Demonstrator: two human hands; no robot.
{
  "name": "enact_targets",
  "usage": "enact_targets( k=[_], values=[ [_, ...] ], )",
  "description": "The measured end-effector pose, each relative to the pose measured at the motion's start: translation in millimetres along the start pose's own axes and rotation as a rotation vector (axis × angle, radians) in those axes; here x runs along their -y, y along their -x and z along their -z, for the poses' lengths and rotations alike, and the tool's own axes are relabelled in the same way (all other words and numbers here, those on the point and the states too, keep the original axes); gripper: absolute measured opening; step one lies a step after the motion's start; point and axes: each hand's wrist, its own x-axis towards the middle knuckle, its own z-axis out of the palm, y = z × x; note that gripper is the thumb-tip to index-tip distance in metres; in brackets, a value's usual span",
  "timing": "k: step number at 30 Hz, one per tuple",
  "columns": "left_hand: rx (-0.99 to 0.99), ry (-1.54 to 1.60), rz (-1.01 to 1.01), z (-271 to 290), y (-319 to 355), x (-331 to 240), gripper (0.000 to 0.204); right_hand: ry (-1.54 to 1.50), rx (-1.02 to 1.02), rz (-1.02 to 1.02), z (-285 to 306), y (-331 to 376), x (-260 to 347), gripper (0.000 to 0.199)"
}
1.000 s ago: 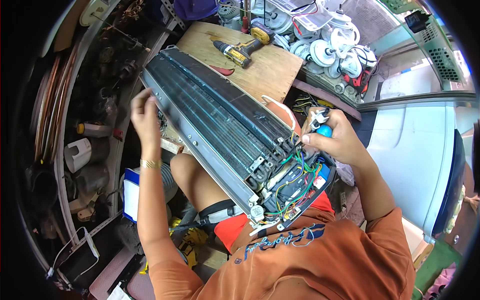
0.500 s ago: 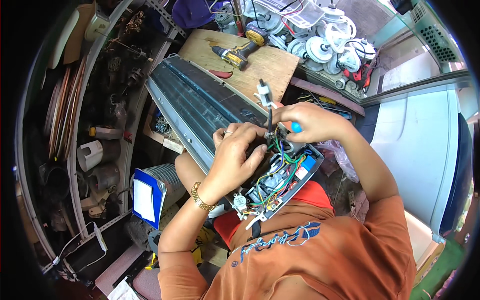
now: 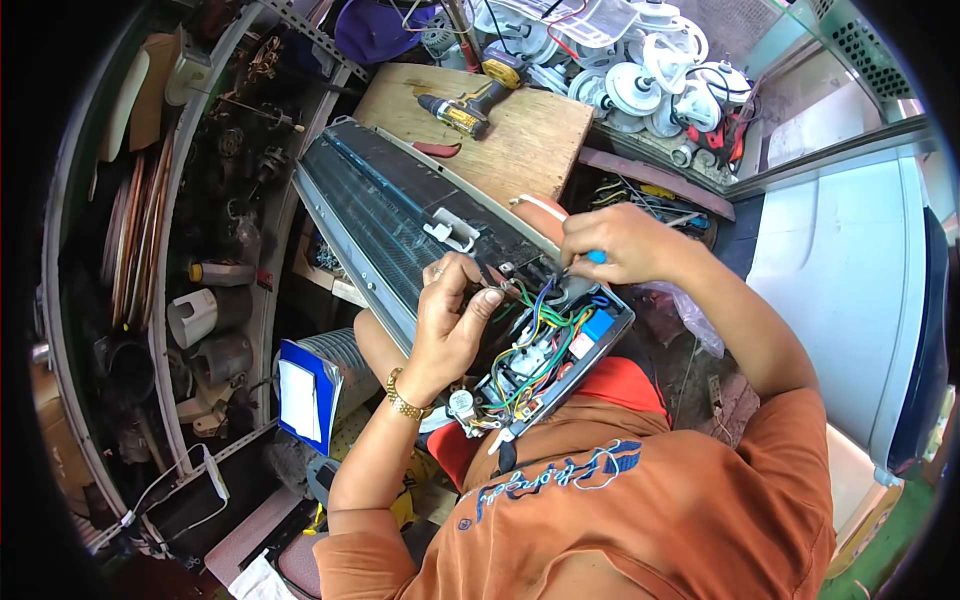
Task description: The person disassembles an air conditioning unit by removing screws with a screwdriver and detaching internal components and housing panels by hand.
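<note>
A long air conditioner indoor unit with dark fins lies slantwise across my lap. At its near end is an open control box with several coloured wires and a blue part inside. My left hand is closed in a pinch at the wires beside this box; what lies between the fingertips is too small to make out. A white plug connector rests on the fins beyond that hand. My right hand is closed round a blue-handled tool, its tip hidden among the wires.
A wooden board beyond the unit bears a cordless drill and a red-handled tool. White motor parts are heaped at the back right. Shelves with parts stand on the left, and a large white panel is on the right.
The white connector, upright near my right hand before, now lies on the fins farther left. My left hand has drawn back slightly toward me. My right hand has shifted a little to the right.
</note>
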Motion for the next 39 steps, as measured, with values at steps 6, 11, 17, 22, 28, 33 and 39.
enact_targets(
  k=[6, 11, 17, 22, 28, 33, 39],
  values=[
    [0.121, 0.316, 0.083, -2.2, -3.9, -18.4, 0.025, 0.234, -0.093, -0.091, 61.7, 20.9, 14.4, 0.009],
    [0.213, -0.291, -0.075, 1.2, -22.5, -21.3, 0.012, 0.045, -0.178, -0.033, 58.1, 3.4, 15.7, 0.011],
    [0.096, -0.162, -0.284, 1.3, -15.2, -20.9, 0.005, -0.081, 0.164, -0.142, 3.8, -9.7, -32.0, 0.019],
    [0.176, -0.006, -0.342, -15.1, -16.7, -42.2, 0.005, 0.494, -0.027, -0.145, -4.2, -11.8, -92.9, 0.026],
    [0.009, 0.416, 0.006, -17.9, -1.7, -33.8, 0.018, 0.456, -0.516, -0.304, 86.8, 24.0, -103.7, 0.013],
    [-0.122, 0.307, 0.194, -19.9, -7.9, -34.7, 0.044, 0.561, -0.390, -0.519, 112.4, 89.4, -73.6, 0.025],
    [-0.257, -0.631, -0.098, 12.0, 7.7, -43.9, 0.054, 0.092, -0.208, -0.368, 43.0, 95.8, 32.2, 0.063]
  ],
)
